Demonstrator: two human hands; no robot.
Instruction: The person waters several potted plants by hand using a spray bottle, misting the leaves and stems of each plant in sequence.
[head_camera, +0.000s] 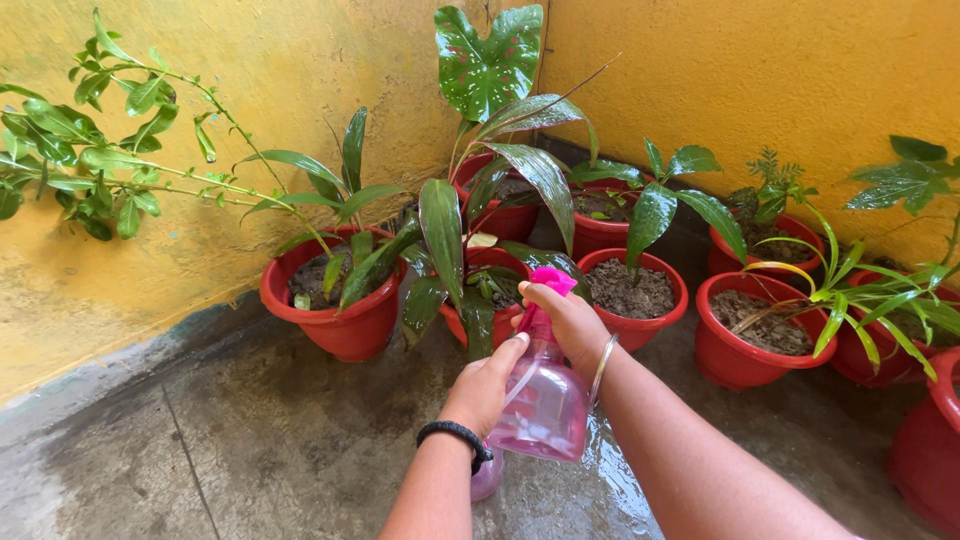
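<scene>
Head view: right hand (572, 318) wraps the pink spray bottle (548, 405) head, left hand (484, 392) steadies its body; misting stage, aimed at wet-leaved red pot (490, 290); next, a trigger squeeze.

Yellow walls (760, 70) meet wet concrete floor (250, 440).

Both forearms rise from the lower edge toward frame centre. Left hand (483, 390), lower centre, fingers curled in a grip, dark band at the wrist. Right hand (568, 322), just above it, fingers closed, thin bangle on the forearm.
</scene>
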